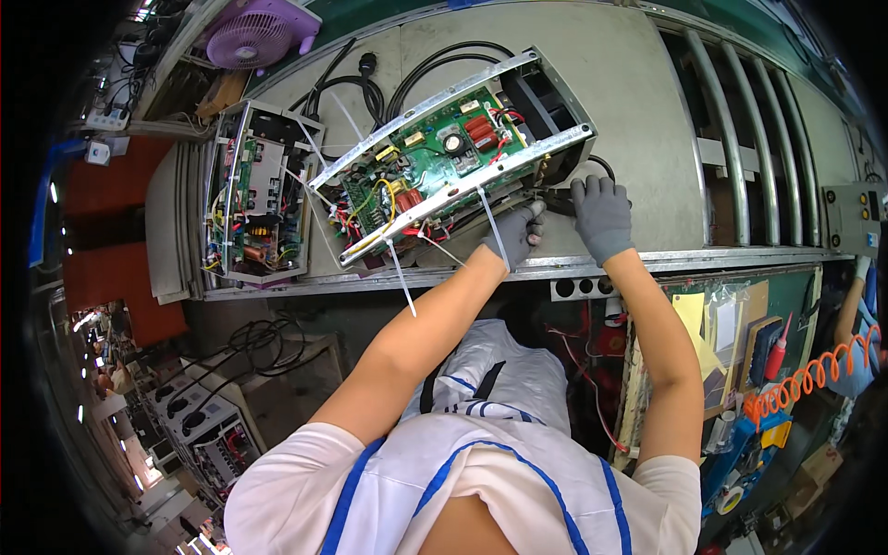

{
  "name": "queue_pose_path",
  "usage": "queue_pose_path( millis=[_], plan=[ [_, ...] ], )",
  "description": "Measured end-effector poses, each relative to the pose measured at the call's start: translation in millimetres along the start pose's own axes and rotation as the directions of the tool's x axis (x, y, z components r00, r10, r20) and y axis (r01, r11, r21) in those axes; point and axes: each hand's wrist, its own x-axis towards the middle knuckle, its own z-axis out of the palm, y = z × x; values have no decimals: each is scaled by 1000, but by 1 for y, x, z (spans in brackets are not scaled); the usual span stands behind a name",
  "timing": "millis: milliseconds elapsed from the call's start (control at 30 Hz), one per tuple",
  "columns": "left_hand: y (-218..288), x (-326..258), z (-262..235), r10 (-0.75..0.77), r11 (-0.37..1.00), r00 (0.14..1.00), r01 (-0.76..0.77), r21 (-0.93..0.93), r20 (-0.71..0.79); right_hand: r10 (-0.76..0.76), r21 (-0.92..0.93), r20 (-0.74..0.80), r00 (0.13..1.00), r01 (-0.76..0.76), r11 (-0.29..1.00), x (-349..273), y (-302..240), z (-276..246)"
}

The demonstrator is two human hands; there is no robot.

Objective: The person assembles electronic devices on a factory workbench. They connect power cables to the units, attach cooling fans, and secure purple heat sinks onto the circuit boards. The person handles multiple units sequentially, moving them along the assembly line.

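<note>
An open metal chassis (592, 132) with a green circuit board (444, 162) and a black fan (536, 104) lies tilted across the bench in front of me. White cable ties (401, 277) stick out from its near rail. My left hand (516, 231), in a grey glove with bare fingertips, is closed at the near edge of the chassis. Just right of it, my right hand (603, 220) has its gloved fingers curled beside a black cable (601, 165). A dark piece (559, 200) lies between the hands; its kind, and what the fingers grip, I cannot make out.
A second open chassis (259, 190) stands to the left on the bench (638, 92). Black cables (370, 88) lie behind. Metal rollers (735, 139) are at the right, a purple fan (250, 42) at the far left. An orange coiled hose (814, 375) hangs at the lower right.
</note>
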Motion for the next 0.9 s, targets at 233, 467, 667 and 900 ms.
queue_pose_path(
  millis=[233,467,667,900],
  plan=[
    [8,0,-2,62,995,998,-64,72,33,31,49,111,993,-37,998,5,-6,-6],
    [-30,-30,-31,231,948,949,-269,170,214,169,467,119,978,-205,860,-33,-17,-33],
    [-18,-175,7,274,945,951,-294,145,141,329,589,-159,931,-178,789,-36,-65,-78],
    [21,-183,46,236,965,944,-201,-167,233,334,533,-338,880,-114,839,-1,-83,-99]
  ],
)
